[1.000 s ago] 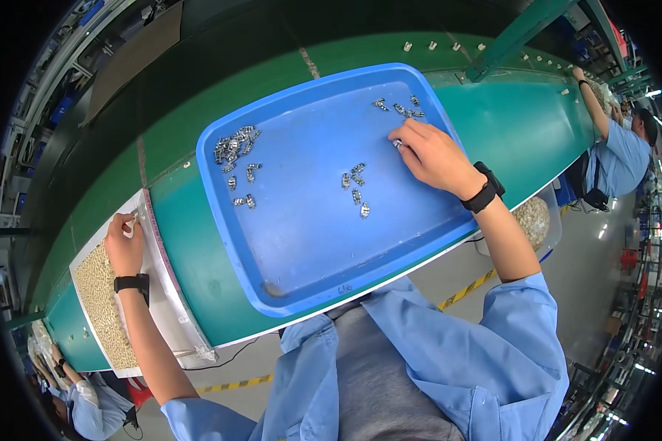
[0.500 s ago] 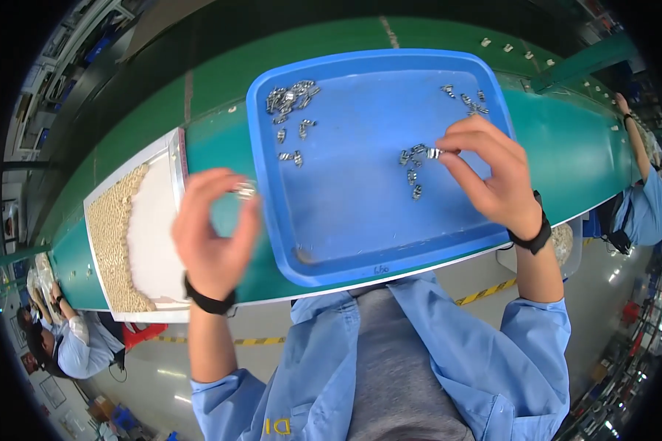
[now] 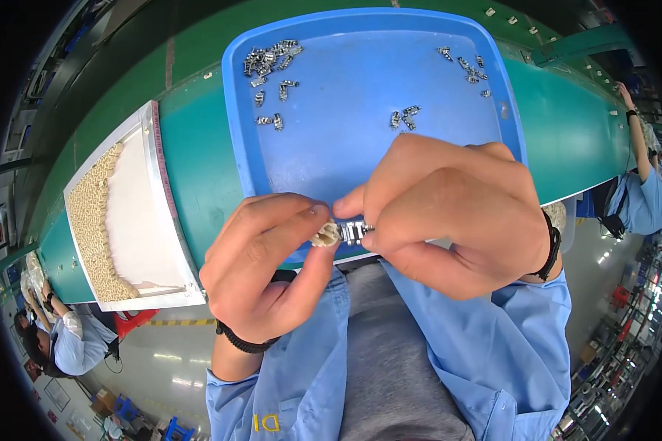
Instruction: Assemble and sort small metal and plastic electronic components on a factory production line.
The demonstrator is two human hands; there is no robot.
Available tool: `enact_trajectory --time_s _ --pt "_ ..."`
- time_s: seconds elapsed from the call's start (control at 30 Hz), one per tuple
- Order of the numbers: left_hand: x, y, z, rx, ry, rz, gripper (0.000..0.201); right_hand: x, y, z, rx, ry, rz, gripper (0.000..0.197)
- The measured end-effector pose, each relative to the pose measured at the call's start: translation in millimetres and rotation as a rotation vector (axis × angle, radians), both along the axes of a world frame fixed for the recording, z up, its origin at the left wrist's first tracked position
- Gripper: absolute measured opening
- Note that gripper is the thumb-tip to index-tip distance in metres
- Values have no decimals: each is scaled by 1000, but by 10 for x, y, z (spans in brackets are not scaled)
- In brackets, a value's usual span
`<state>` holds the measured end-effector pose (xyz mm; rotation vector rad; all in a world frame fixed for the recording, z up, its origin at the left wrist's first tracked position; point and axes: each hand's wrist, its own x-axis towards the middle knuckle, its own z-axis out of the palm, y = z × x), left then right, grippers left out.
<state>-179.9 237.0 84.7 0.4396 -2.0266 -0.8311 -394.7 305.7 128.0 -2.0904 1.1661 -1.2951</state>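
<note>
My left hand pinches a small cream plastic housing between thumb and fingertips. Right beside it, my right hand grips a small silvery metal part, its end up against the housing. Whether the metal part sits inside the housing I cannot tell. Both hands meet over the near edge of a blue plastic tray. Inside the tray, a pile of the same metal parts lies at the far left, with smaller groups at the far right and just beyond my right hand.
To the left, a white-framed box holds rows of cream housings. The tray and box stand on a green conveyor belt. Small cream pieces line the far ledge. Co-workers sit at both sides.
My hands have come together in front of me from opposite sides. The right one has lifted a metal part from the tray's middle group. The tray and box appear farther up and left in view.
</note>
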Motion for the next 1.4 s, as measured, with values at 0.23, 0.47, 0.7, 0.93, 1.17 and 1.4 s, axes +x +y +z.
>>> enact_trajectory --time_s 0.23,0.47,0.7,0.93,1.17,1.4 --pt "0 15 -33 -27 23 -1 32 45 21 -30 31 -3 -30 22" --pt "-19 20 -54 -132 14 42 35 73 20 -11 50 20 -55 21" --pt "-15 29 -58 -112 -4 18 37 74 23 50 49 108 -63 19" --pt "-19 62 -46 -90 -53 -20 34 79 -7 -6 110 114 -41 16" --pt "2 106 -245 188 7 72 37 55 -40 -300 161 -263 -99 16" --pt "-420 144 -308 301 130 147 49 -333 -181 -366 141 34 -194 16"
